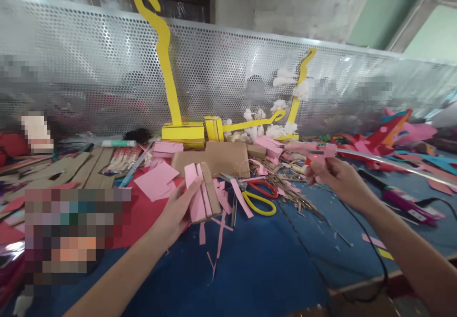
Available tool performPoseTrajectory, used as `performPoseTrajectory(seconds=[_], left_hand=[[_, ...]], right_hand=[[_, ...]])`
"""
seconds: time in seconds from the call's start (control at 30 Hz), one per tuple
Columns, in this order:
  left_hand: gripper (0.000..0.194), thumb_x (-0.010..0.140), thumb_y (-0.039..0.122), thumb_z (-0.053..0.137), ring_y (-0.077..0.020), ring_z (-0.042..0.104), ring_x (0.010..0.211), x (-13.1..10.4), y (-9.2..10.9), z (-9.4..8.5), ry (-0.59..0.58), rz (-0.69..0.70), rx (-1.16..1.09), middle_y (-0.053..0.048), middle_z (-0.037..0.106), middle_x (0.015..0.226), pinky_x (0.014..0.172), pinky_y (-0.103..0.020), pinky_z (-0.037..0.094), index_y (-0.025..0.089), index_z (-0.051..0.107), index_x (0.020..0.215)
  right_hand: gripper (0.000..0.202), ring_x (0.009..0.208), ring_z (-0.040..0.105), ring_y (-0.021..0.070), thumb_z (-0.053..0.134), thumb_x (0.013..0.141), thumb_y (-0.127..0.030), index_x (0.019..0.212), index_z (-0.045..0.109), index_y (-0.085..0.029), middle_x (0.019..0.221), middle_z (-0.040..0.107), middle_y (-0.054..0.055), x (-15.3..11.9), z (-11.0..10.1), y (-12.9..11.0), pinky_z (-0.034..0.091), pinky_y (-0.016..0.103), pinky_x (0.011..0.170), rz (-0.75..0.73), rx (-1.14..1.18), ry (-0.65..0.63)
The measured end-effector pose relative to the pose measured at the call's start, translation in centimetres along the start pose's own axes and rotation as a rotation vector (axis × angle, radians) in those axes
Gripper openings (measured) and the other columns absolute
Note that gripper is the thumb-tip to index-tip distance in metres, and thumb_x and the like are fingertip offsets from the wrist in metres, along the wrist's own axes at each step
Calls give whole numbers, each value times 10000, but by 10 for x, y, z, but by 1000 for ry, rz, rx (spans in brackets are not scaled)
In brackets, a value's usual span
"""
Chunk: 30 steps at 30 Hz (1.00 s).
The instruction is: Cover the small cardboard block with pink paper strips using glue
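Observation:
My left hand (181, 206) grips a small cardboard block (211, 188) whose left part is covered with pink paper, thumb across the front. Dark lines run along its edges. In my right hand (330, 173) is a pink hot glue gun (323, 150), its nozzle toward the left and a small red light on its body. A long clear glue stick (389, 159) sticks out of the gun's back end. Between the hands lie scissors (260, 203) with one red and one yellow handle loop, among strips of pink paper (242, 198). The block and the gun are apart.
Yellow hook-shaped stands (164, 64) rise at the back, one hung with white fluff (302, 90). A sheet of cardboard (228, 157), pink paper (157, 180) and thin brown scraps (296, 191) cover the table. A purple glue gun (407, 205) lies at right. A perforated metal panel (221, 69) stands behind.

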<state>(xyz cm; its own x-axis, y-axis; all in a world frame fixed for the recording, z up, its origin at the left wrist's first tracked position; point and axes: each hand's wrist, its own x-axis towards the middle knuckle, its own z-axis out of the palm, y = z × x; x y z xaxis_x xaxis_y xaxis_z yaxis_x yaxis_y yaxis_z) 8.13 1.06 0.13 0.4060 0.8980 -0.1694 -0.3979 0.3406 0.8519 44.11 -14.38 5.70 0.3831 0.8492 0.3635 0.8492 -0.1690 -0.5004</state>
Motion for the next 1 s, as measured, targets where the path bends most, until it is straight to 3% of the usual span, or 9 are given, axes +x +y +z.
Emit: performPoseTrajectory(seconds=[0.03, 0.1, 0.23, 0.33, 0.43, 0.63, 1.0], left_hand=[[366, 829, 350, 807, -237, 768, 815, 0, 0, 0, -1, -15, 16, -137, 788, 1037, 704, -322, 647, 160, 713, 1127], [398, 822, 395, 808, -233, 765, 753, 0, 1, 0, -8, -37, 52, -150, 791, 987, 656, -310, 638, 135, 721, 1110], [403, 815, 458, 799, -217, 738, 618, 4, 1, -4, -27, -61, 131, -145, 789, 851, 567, -296, 610, 113, 734, 1012], [364, 799, 444, 813, -211, 735, 604, 7, 2, -7, -31, -46, 154, -136, 788, 812, 566, -284, 603, 122, 740, 954], [374, 799, 447, 811, -213, 739, 616, 9, 2, -9, -25, -39, 167, -150, 791, 823, 585, -282, 603, 115, 745, 959], [439, 779, 479, 820, -221, 743, 659, 9, 0, -9, -10, -70, 213, -194, 790, 965, 582, -297, 603, 105, 747, 998], [353, 787, 429, 824, -203, 718, 616, 12, -5, -11, -40, -3, 201, -144, 785, 807, 588, -283, 585, 128, 771, 963]], right_hand=[[452, 708, 623, 200, 406, 1005, -600, 855, 561, -203, 794, 685, 96, 0, 6, -12, 463, 311, 688, -47, 159, -32], [481, 643, 557, 169, 390, 1005, -634, 791, 512, -221, 736, 628, 48, 0, 24, -38, 447, 295, 633, -107, 264, -87], [474, 662, 516, 159, 427, 1001, -637, 811, 522, -214, 716, 553, 6, 2, 66, -78, 453, 289, 647, -205, 510, -360], [484, 658, 489, 152, 472, 976, -657, 825, 555, -205, 726, 545, 4, 4, 92, -89, 441, 280, 617, -211, 541, -365], [559, 604, 437, 141, 463, 948, -712, 713, 516, -207, 658, 507, -4, 2, 109, -86, 392, 277, 566, -187, 554, -363], [616, 562, 354, 131, 402, 947, -738, 622, 446, -217, 594, 430, -15, -10, 117, -77, 295, 285, 528, -141, 429, -288], [603, 546, 292, 130, 378, 960, -712, 587, 328, -241, 568, 319, -27, -14, 119, -78, 225, 282, 481, -153, 229, -204]])
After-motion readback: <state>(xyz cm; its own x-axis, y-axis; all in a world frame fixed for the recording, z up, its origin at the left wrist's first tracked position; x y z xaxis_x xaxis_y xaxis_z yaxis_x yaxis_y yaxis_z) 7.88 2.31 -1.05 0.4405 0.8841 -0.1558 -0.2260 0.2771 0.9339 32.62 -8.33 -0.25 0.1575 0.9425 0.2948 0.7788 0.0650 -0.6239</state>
